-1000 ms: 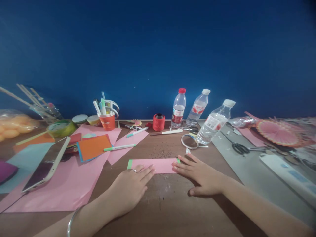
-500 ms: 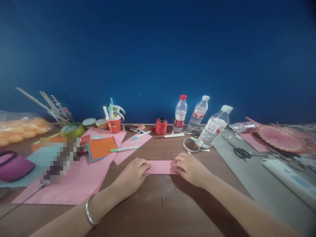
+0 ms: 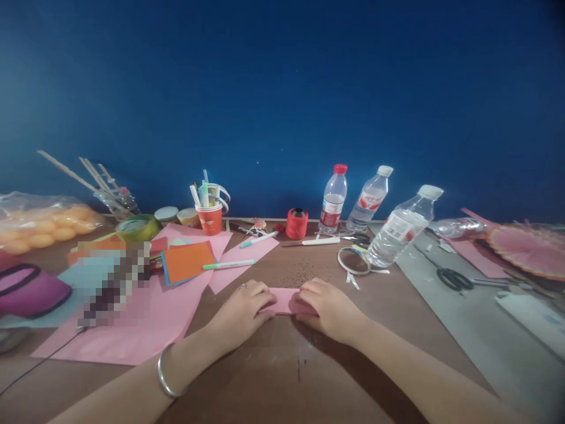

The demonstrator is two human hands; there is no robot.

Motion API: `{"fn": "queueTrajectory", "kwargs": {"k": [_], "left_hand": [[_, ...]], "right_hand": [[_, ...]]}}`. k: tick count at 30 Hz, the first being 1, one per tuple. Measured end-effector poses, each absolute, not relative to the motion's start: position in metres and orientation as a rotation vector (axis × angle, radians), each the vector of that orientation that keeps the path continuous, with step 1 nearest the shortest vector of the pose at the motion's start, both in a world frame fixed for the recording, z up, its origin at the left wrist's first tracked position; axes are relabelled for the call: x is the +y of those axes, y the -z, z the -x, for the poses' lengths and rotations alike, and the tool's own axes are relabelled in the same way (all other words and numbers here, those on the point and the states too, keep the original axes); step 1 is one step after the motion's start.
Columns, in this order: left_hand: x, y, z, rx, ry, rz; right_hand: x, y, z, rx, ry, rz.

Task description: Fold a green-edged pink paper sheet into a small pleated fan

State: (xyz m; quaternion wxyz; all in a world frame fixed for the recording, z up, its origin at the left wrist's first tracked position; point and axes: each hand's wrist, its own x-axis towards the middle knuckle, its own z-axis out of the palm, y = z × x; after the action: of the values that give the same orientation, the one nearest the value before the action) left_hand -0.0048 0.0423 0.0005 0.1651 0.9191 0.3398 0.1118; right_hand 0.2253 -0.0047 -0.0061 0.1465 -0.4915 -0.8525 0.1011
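A folded strip of pink paper [image 3: 283, 301] lies flat on the brown table in front of me. My left hand [image 3: 244, 307] grips its left end, thumb at the near edge and fingers over the top. On the other end, my right hand [image 3: 329, 307] holds the strip the same way and covers much of it. Just beyond the paper are scattered dark specks [image 3: 302, 272]. Past my right hand lies a roll of clear tape [image 3: 354, 261]. A green-capped marker [image 3: 229, 265] rests beyond my left hand.
Three water bottles, the closest [image 3: 401, 227] leaning, stand at the back right. A red thread spool [image 3: 297, 224] and a red cup of pens [image 3: 209, 219] are near the wall. Pink sheets [image 3: 119, 341] spread left; scissors [image 3: 454, 279] lie on a grey sheet [image 3: 435, 312] at right.
My right hand has moved inward along the pink strip, so less paper shows between my hands. My left hand keeps its hold. The whole view has shifted slightly.
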Motion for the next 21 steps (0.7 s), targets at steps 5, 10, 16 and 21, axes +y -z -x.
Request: {"fn": "queueTrajectory", "kwargs": {"k": [5, 10, 16, 21], "left_hand": [[0.0445, -0.0045, 0.0049, 0.954, -0.294, -2.607], [0.0463, -0.0016, 0.0047, 0.894, -0.288, -2.616], [0.0498, 0.0024, 0.0037, 0.879, -0.352, -2.661], [0.0507, 0.0027, 0.0018, 0.987, -0.378, -2.659]], "right_hand": [[-0.0042, 0.0082, -0.2256, -2.47, -0.286, 1.338], [-0.0039, 0.0102, -0.2261, -2.429, -0.358, 1.328], [-0.0003, 0.0031, -0.2273, -2.332, -0.547, 1.517], [0.0046, 0.0013, -0.2287, -2.223, -0.668, 1.583]]}}
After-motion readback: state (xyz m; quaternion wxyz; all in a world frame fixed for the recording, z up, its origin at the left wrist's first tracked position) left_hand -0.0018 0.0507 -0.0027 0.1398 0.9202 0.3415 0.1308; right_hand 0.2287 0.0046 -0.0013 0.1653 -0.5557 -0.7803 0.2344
